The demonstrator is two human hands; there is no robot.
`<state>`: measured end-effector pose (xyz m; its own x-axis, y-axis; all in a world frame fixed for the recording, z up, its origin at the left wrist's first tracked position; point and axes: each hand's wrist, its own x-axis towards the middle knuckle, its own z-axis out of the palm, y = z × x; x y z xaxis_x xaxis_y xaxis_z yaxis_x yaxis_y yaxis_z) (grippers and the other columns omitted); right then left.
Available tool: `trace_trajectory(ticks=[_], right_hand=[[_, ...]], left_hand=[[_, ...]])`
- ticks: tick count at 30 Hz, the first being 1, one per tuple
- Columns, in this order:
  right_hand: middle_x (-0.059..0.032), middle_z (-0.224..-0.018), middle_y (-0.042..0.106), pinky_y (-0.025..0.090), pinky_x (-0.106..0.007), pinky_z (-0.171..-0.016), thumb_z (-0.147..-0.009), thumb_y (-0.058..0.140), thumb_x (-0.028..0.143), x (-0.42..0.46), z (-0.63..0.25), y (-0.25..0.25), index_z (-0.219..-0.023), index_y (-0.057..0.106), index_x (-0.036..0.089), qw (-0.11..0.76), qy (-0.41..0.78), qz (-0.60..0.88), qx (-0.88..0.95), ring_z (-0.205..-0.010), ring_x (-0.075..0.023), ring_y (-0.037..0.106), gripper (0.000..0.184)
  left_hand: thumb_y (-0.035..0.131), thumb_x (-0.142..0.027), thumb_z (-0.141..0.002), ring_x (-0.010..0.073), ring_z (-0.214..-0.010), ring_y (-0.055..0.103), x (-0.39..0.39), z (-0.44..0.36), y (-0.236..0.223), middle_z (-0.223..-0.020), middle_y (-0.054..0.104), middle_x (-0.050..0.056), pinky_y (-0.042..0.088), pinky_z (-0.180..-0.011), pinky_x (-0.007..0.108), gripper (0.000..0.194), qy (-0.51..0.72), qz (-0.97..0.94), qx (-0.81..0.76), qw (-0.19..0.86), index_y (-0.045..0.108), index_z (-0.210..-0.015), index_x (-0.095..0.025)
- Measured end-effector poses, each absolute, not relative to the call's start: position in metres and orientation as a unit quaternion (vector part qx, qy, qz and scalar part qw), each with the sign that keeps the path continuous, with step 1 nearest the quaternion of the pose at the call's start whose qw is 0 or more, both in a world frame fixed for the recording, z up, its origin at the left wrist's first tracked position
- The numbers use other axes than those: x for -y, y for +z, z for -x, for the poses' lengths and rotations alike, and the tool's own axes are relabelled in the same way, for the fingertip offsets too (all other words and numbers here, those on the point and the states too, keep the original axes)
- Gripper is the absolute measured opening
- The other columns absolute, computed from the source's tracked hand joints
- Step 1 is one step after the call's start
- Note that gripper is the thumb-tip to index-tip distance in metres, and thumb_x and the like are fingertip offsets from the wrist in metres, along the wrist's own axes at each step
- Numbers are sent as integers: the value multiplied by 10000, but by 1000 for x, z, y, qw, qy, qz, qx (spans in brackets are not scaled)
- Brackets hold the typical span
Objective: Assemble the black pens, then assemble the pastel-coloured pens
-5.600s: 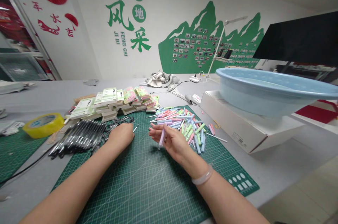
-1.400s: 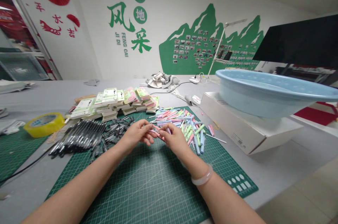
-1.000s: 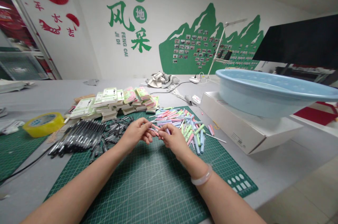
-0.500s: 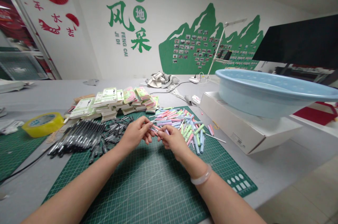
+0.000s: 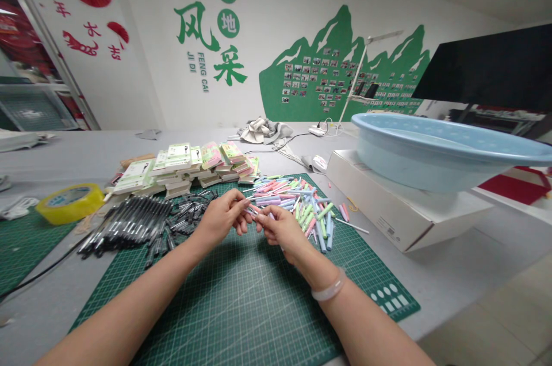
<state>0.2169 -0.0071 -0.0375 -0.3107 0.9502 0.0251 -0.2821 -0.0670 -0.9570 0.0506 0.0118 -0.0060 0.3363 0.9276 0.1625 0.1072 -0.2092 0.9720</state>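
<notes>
Left hand [image 5: 224, 215] and right hand [image 5: 281, 229] are meeting above the green mat [image 5: 233, 308], nearer its far edge. Fingers [image 5: 240, 206] on both sides are pinching a slim pink piece [image 5: 255, 210], thumb against index; a lilac piece [image 5: 271, 216] is also sitting in the right grip, mostly hidden. Can't tell how the ends are fitting, fingers are covering them.

Risks: looks like smooth round plastic, so it could be rolling out if the two pinches aren't lining up. A dropped bit could be vanishing into the pastel pile [image 5: 310, 210] toward the mat's far right corner, same colours. Left forearm [image 5: 146, 291] is running close to the black pen parts [image 5: 192, 210]; an elbow swing could be scattering them and the barrel row [image 5: 125, 225] lying across the mat's left edge. Packet stacks [image 5: 181, 161] by the far edge are leaning unevenly; a bump could be toppling them. Basin [image 5: 431, 167] is overhanging its box [image 5: 388, 202] near the right edge of the surface [image 5: 448, 279]; a knock could be tipping it.

Materials: mat is showing a white printed grid. Pastel tubes are looking opaque; black barrels glossy, see-through. Basin is curving, blue plastic; box is white, square-edged card.
</notes>
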Motion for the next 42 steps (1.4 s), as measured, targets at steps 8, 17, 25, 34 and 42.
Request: trace_trajectory(ticks=[8, 17, 25, 34, 42], right_hand=[[44, -591, 570, 144, -149, -343, -727, 652, 387, 10, -214, -35, -761, 509, 175, 473, 643, 347, 492, -361, -15, 261, 257], [48, -603, 549, 125, -151, -351, -709, 680, 395, 9, -215, -35, -773, 515, 165, 474, 683, 324, 452, -368, -4, 247, 290], [56, -581, 550, 131, -144, -350, -705, 686, 387, 11, -212, -33, -774, 504, 171, 490, 675, 312, 454, -365, -5, 255, 291], [61, -545, 550, 160, -151, -339, -716, 660, 372, 15, -207, -26, -746, 468, 187, 539, 610, 351, 462, -345, -18, 268, 269], [31, -588, 572, 204, -186, -359, -725, 647, 360, 21, -207, -18, -743, 481, 196, 561, 568, 353, 488, -389, -51, 333, 234]], left_hand=[[492, -429, -845, 126, -401, 573, -7, -52, -6, -575, 632, -13, 447, -384, 213, 237, 381, -701, -407, 446, 494, -810, -195], [506, -496, -826, 106, -521, 556, -5, -50, -1, -682, 598, 7, 430, -406, 185, 339, 382, -613, -386, 573, 578, -936, -183], [684, -312, -753, 20, -496, 461, -8, -48, -8, -669, 529, -26, 350, -404, 93, 203, 368, -465, -337, 731, 599, -849, -154], [691, -269, -754, 20, -516, 509, -6, -50, -8, -694, 563, -9, 444, -436, 84, 172, 381, -437, -312, 752, 591, -806, -138], [711, -267, -734, 35, -542, 561, -10, -48, -10, -714, 605, -6, 499, -481, 109, 194, 399, -434, -319, 742, 582, -815, -147]])
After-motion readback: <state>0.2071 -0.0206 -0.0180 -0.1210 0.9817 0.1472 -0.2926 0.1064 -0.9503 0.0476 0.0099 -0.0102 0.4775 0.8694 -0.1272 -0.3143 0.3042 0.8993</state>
